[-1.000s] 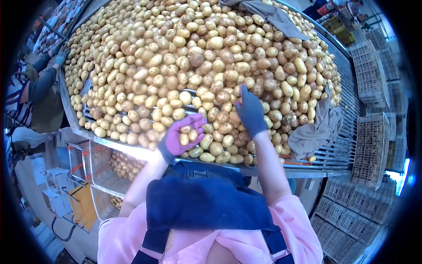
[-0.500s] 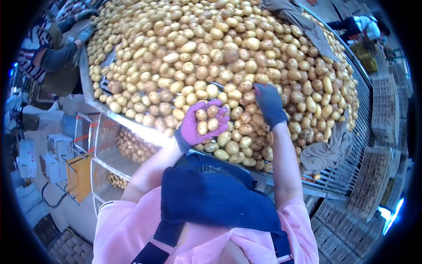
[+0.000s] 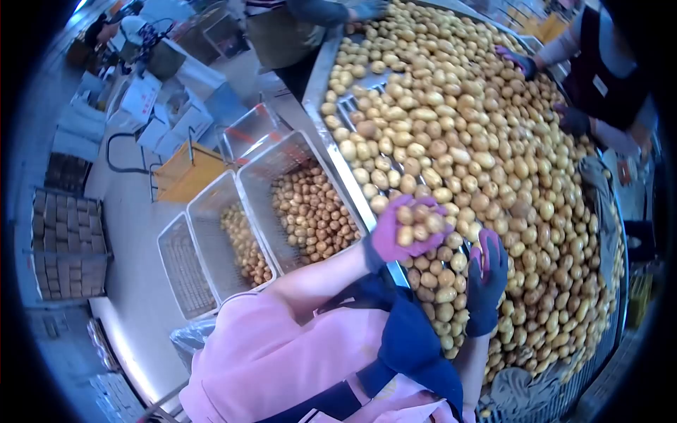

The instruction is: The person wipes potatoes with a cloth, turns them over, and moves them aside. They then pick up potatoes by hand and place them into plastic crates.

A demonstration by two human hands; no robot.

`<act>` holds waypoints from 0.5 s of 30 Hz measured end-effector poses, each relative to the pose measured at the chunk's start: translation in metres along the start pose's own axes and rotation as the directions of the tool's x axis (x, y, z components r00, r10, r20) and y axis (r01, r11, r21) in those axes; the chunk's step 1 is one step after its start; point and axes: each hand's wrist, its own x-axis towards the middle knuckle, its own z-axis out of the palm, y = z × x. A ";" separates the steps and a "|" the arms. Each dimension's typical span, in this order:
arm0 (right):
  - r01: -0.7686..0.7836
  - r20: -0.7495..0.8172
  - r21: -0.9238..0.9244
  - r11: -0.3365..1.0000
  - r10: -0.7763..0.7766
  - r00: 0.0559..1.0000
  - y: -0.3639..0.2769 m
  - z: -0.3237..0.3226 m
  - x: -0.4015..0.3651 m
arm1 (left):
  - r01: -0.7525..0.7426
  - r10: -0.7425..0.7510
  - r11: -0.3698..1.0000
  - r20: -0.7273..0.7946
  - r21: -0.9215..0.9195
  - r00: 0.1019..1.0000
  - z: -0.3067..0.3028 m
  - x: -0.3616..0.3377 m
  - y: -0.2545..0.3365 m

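My left hand (image 3: 405,233), in a pink and dark glove, cups several small potatoes (image 3: 420,224), palm up, over the near metal edge of the sorting table. Just right of it, my right hand (image 3: 486,278), in a dark glove with pink fingertips, is raised above the potato pile (image 3: 522,204). Its fingers point up and lie close together; its palm side is partly hidden, so whether it holds something cannot be made out. Yellow-brown potatoes surround both hands.
Left of the table's metal rim (image 3: 338,166) stand a crate of potatoes (image 3: 310,211), a part-filled crate (image 3: 243,243) and a crate with little visible inside (image 3: 187,268). Co-workers' gloved hands (image 3: 518,62) reach in at the far side. A grey cloth (image 3: 599,211) lies at the right.
The view has turned left, bringing the crates and more co-workers into sight. My left hand still cups potatoes, now nearer the crates. My right hand has come off the pile, closer to my left.
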 end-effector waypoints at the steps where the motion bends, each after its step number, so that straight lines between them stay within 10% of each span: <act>1: -0.006 0.009 0.008 1.000 0.006 1.000 0.000 -0.001 0.000 | -0.191 0.194 0.978 -0.028 0.088 0.981 0.013 -0.015 0.014; 2: -0.018 0.014 0.013 1.000 0.018 1.000 0.000 -0.003 -0.001 | -0.536 0.532 0.831 0.066 0.149 0.844 0.023 -0.026 0.021; 4: -0.019 0.032 -0.021 1.000 0.020 0.999 0.000 -0.004 -0.005 | -0.671 0.700 0.659 0.050 0.340 0.713 0.008 -0.058 0.098; 5: -0.033 0.047 -0.052 0.998 0.036 0.998 0.000 -0.005 -0.008 | -0.467 0.427 0.884 0.348 0.035 0.834 0.031 -0.073 0.139; 6: -0.049 0.081 -0.086 0.995 0.056 0.995 0.005 -0.007 -0.011 | -0.707 0.713 0.696 -0.004 0.125 0.702 0.046 -0.093 0.161; 9: 0.036 0.118 -0.272 0.962 -0.004 0.993 0.039 -0.009 -0.025 | -0.781 0.936 0.280 0.024 0.559 0.352 0.032 -0.134 0.267; 10: -0.292 0.025 0.140 0.946 0.292 0.956 0.037 -0.003 -0.030 | -0.255 0.924 -0.299 0.346 0.920 0.162 0.000 -0.145 0.304; 11: -0.290 0.028 0.147 0.946 0.289 0.957 0.039 -0.004 -0.035 | 0.101 0.857 -0.516 0.512 0.851 0.062 -0.022 -0.147 0.324; 12: -0.275 0.018 0.060 0.959 0.275 0.961 0.044 -0.010 -0.040 | 0.098 0.853 -0.522 0.517 0.847 0.071 -0.001 -0.138 0.309; 13: -0.273 -0.001 -0.035 0.961 0.273 0.962 0.046 -0.016 -0.047 | -0.530 0.995 -0.034 0.077 0.847 0.059 0.014 -0.121 0.287; 14: -0.304 -0.031 -0.048 0.951 0.303 0.952 0.052 -0.015 -0.053 | -0.856 0.884 0.433 -0.318 0.282 0.342 0.020 -0.105 0.260; 15: -0.241 -0.040 -0.162 0.957 0.238 0.971 0.062 -0.012 -0.061 | -0.737 0.899 0.423 -0.141 0.527 0.415 0.006 -0.087 0.236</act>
